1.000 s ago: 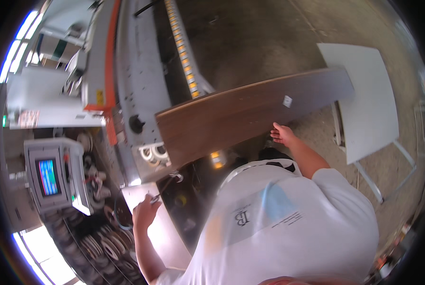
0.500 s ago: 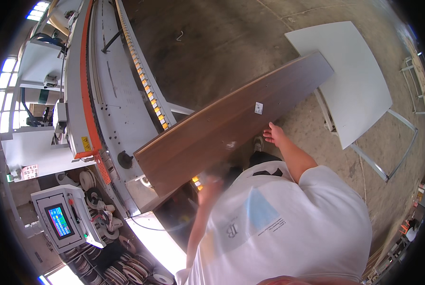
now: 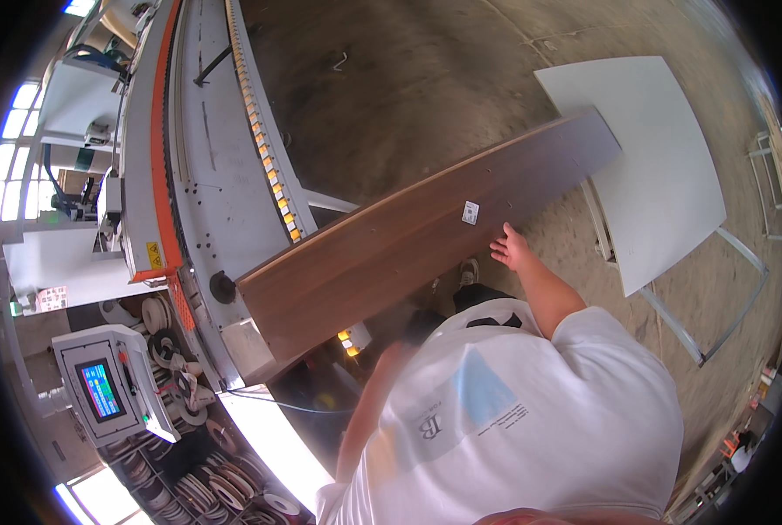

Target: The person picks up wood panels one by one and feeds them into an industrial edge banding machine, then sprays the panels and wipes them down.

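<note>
A long brown wood-grain panel [image 3: 382,241] with a small white label [image 3: 471,213] lies slantwise in front of me. Its left end rests over the end of a long machine bed [image 3: 200,175], and its far right end overlaps a white board [image 3: 653,166]. My right hand [image 3: 511,248] is beside the panel's near edge, fingers spread and holding nothing. Close to my body, below the panel's near edge, my left hand [image 3: 397,357] is smeared by motion, so its fingers cannot be made out.
A strip of yellow and white rollers [image 3: 273,179] runs along the machine. At the lower left stand a control box with a lit screen [image 3: 101,389] and racks of edge-banding rolls [image 3: 225,490]. A metal frame [image 3: 704,357] sticks out below the white board.
The whole view has shifted a little, and the panel's left end appears slightly further left. My left hand has moved a little, blurred in both frames; my right hand stays spread beside the panel's edge.
</note>
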`<state>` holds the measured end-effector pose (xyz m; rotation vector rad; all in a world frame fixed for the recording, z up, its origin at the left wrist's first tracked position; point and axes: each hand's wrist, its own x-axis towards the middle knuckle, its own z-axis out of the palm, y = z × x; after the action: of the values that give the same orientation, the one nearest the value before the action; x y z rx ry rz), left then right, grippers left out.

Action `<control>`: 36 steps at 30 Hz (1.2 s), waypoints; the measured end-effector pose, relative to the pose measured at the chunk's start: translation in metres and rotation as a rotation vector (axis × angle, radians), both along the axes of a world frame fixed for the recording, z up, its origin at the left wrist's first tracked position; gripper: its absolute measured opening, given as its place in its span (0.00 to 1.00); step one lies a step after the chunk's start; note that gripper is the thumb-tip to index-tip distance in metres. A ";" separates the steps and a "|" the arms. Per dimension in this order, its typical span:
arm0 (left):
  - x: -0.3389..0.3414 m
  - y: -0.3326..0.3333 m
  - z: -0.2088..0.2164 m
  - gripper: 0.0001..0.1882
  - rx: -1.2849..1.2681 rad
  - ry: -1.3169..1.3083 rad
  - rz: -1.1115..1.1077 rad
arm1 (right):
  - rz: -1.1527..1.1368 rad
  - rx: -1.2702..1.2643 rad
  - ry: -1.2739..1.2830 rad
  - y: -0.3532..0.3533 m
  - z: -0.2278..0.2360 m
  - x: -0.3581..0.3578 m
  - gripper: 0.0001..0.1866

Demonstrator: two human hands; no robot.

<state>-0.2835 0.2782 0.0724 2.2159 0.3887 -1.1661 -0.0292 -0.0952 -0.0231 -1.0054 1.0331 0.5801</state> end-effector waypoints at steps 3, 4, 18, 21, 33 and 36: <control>-0.014 -0.002 -0.050 0.33 -0.032 -0.155 -0.022 | -0.063 0.067 0.032 0.016 0.007 0.011 0.27; -0.018 -0.004 -0.061 0.34 -0.039 -0.216 -0.029 | -0.043 0.069 -0.001 0.020 0.008 0.012 0.25; -0.155 0.049 0.167 0.18 -0.058 -0.202 1.300 | -0.046 -0.001 0.033 0.009 0.023 0.019 0.15; -0.213 0.060 0.211 0.09 0.045 -0.494 1.646 | 0.001 -0.015 0.082 0.005 0.007 0.019 0.16; -0.191 0.103 0.286 0.22 0.969 -0.191 0.840 | 0.204 -0.149 0.074 0.018 -0.014 0.022 0.26; -0.187 0.128 0.295 0.21 0.947 -0.267 0.842 | 0.173 -0.165 0.071 0.038 -0.013 0.018 0.29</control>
<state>-0.4706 0.4064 0.3670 2.4043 1.8170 -0.1944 -0.0111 -0.0573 -0.0357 -1.2353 1.0766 0.6840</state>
